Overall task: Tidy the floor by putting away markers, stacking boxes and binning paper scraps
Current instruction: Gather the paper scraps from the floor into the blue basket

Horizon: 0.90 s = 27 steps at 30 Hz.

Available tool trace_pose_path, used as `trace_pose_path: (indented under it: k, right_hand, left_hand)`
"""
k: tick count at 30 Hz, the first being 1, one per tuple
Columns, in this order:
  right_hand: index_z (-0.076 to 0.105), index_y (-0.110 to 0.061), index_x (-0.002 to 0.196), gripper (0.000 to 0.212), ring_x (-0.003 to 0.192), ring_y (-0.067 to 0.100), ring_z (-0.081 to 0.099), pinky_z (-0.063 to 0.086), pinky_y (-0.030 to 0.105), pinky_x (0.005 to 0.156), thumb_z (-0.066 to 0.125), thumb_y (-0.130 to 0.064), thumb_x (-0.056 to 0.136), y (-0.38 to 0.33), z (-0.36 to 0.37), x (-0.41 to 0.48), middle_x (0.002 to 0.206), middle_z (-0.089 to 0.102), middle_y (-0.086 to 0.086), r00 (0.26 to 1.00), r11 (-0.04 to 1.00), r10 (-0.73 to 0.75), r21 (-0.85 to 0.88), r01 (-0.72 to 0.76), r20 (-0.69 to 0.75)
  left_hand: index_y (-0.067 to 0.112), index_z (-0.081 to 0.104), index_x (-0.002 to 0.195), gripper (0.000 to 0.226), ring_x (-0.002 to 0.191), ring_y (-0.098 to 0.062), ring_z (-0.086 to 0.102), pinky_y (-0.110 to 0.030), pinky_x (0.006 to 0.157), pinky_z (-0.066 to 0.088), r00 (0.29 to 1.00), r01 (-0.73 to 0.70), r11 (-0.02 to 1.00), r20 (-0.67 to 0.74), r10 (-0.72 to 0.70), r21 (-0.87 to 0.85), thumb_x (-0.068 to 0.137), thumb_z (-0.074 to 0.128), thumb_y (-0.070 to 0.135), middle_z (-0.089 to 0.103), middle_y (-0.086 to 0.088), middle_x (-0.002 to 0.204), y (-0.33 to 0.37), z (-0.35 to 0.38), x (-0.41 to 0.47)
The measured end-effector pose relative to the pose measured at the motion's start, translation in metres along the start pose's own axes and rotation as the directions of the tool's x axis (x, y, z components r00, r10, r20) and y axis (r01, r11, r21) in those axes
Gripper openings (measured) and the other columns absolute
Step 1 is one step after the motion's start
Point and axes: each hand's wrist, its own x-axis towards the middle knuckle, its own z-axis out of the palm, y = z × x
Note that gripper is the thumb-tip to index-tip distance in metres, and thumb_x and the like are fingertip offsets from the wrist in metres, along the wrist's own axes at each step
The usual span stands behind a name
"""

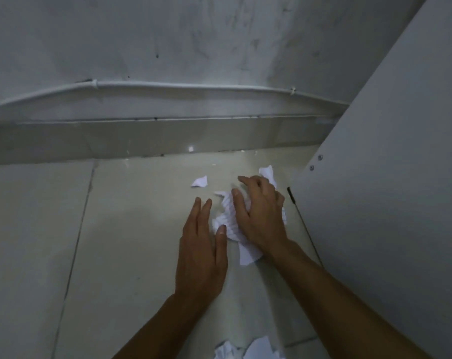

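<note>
We press our right hand, fingers curled over the pile of lined paper scraps on the floor tiles, while our left hand, fingers straight and nearly together, walls them in for gathering.

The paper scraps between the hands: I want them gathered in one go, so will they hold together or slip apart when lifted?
The paper scraps look thin and crumpled, so probably floppy and very light. Being separate torn pieces on a glossy tiled floor, some would likely slide or drop out.

text: none legible | paper scraps: faint ruled lines only
</note>
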Motion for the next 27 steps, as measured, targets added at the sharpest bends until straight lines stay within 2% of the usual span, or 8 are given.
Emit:
trace_pose_path:
  k: [6, 8, 13, 16, 18, 20, 23, 27]
  right_hand:
    - [0.019, -0.014, 0.156, 0.062, 0.153, 0.027, 0.002, 0.006, 0.046, 0.124, 0.030, -0.046, 0.105, 0.016, -0.010, 0.072, 0.166, 0.006, 0.011, 0.902, 0.939, 0.325, -0.209, -0.272, 0.284]
    - [0.023, -0.012, 0.155, 0.060, 0.152, 0.026, 0.011, 0.010, 0.047, 0.123, 0.022, -0.047, 0.105, 0.011, 0.000, 0.061, 0.164, 0.016, 0.011, 0.887, 0.955, 0.252, -0.250, -0.161, 0.388]
    - [0.055, -0.009, 0.137, 0.047, 0.132, 0.024, 0.050, 0.035, 0.041, 0.115, 0.043, -0.036, 0.100, -0.024, 0.017, 0.014, 0.141, 0.057, 0.009, 0.927, 0.969, -0.215, 0.183, 0.163, 0.309]
    - [0.040, -0.019, 0.149, 0.049, 0.148, 0.024, 0.026, 0.021, 0.043, 0.120, 0.041, -0.039, 0.103, -0.044, 0.022, 0.043, 0.159, 0.032, 0.008, 0.913, 0.987, -0.161, 0.055, 0.152, 0.374]
    - [0.026, -0.025, 0.155, 0.054, 0.152, 0.023, 0.011, 0.011, 0.048, 0.122, 0.035, -0.043, 0.105, -0.057, 0.030, 0.058, 0.166, 0.015, 0.003, 0.819, 0.984, -0.140, -0.010, 0.176, 0.557]
    - [0.035, -0.021, 0.152, 0.050, 0.151, 0.024, 0.018, 0.013, 0.050, 0.120, 0.037, -0.038, 0.105, -0.064, 0.035, 0.056, 0.163, 0.024, 0.003, 0.705, 0.953, -0.203, -0.029, 0.303, 0.680]
    - [0.069, -0.005, 0.119, 0.032, 0.121, 0.030, 0.059, 0.043, 0.045, 0.102, 0.053, -0.024, 0.099, -0.054, 0.020, 0.033, 0.131, 0.064, 0.012, 0.750, 0.907, -0.350, 0.003, 0.421, 0.562]
    - [0.077, -0.010, 0.089, 0.029, 0.084, 0.021, 0.070, 0.043, 0.039, 0.099, 0.056, -0.029, 0.096, -0.016, -0.024, 0.003, 0.093, 0.077, 0.001, 0.829, 0.925, -0.357, 0.039, 0.378, 0.431]
  left_hand:
    - [0.023, 0.030, 0.152, 0.057, 0.146, -0.001, 0.019, -0.018, 0.115, 0.014, 0.997, -0.072, 0.997, 0.017, 0.072, 0.035, 0.099, 0.032, 0.043, 0.021, 0.010, 0.161, 0.000, -0.005, 0.000]
    - [0.023, 0.034, 0.149, 0.050, 0.146, -0.003, 0.021, -0.017, 0.115, 0.017, 0.997, -0.078, 0.997, -0.021, 0.078, -0.014, 0.102, 0.036, 0.038, 0.024, 0.009, 0.160, 0.000, -0.008, 0.000]
    - [0.018, 0.038, 0.145, 0.045, 0.141, -0.010, 0.032, -0.026, 0.115, 0.024, 0.982, 0.014, 0.995, -0.186, -0.032, -0.099, 0.102, 0.039, 0.031, 0.035, 0.001, 0.154, -0.010, -0.013, 0.006]
    - [0.016, 0.039, 0.143, 0.041, 0.134, -0.003, 0.035, -0.013, 0.111, 0.025, 0.964, 0.055, 0.984, -0.247, -0.095, -0.167, 0.103, 0.040, 0.025, 0.040, 0.000, 0.149, -0.011, -0.015, 0.006]
    - [0.017, 0.038, 0.143, 0.040, 0.129, 0.004, 0.035, 0.003, 0.102, 0.021, 0.960, 0.058, 0.980, -0.260, -0.107, -0.190, 0.104, 0.039, 0.022, 0.042, 0.002, 0.147, -0.012, -0.015, 0.006]
    - [0.018, 0.038, 0.143, 0.040, 0.125, 0.004, 0.039, 0.004, 0.100, 0.025, 0.961, 0.037, 0.976, -0.260, -0.094, -0.215, 0.103, 0.039, 0.023, 0.045, 0.003, 0.143, -0.015, -0.018, 0.006]
    - [0.027, 0.035, 0.142, 0.043, 0.127, 0.004, 0.040, -0.002, 0.103, 0.027, 0.983, 0.017, 0.974, -0.174, -0.058, -0.227, 0.100, 0.037, 0.035, 0.043, 0.008, 0.143, -0.021, -0.025, 0.002]
    - [0.025, 0.036, 0.146, 0.049, 0.139, -0.004, 0.034, -0.009, 0.111, 0.020, 0.997, -0.077, 0.993, -0.039, 0.073, -0.090, 0.099, 0.038, 0.038, 0.039, 0.006, 0.151, -0.023, -0.028, -0.008]
